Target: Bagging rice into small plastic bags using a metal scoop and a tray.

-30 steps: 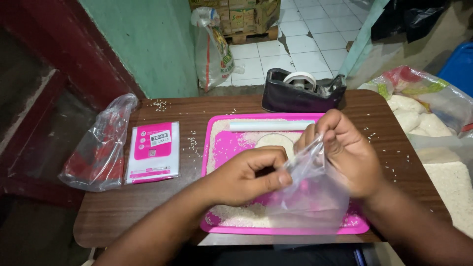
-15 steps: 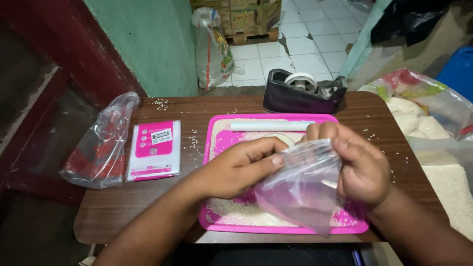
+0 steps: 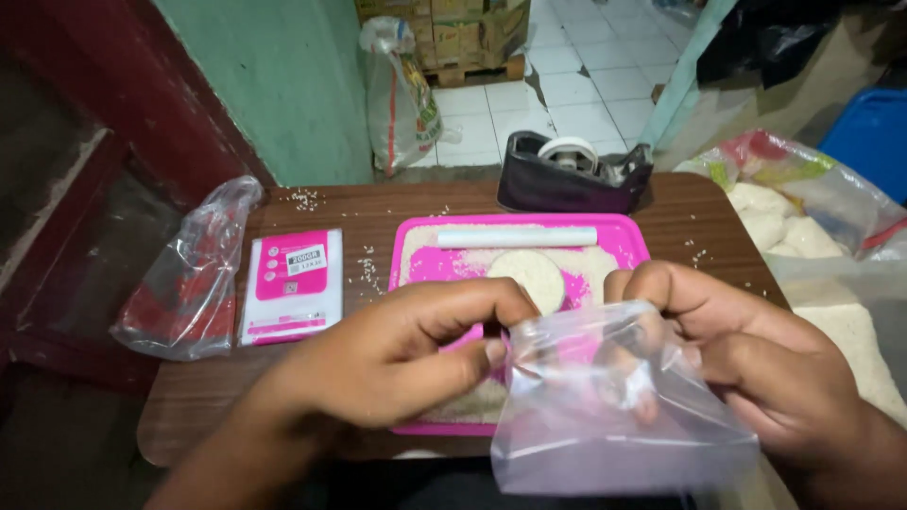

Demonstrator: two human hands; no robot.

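Both hands are pinching the top edge of a small clear plastic bag, left hand and right hand with fingers closed on it, held just above the pink tray of rice on the table.
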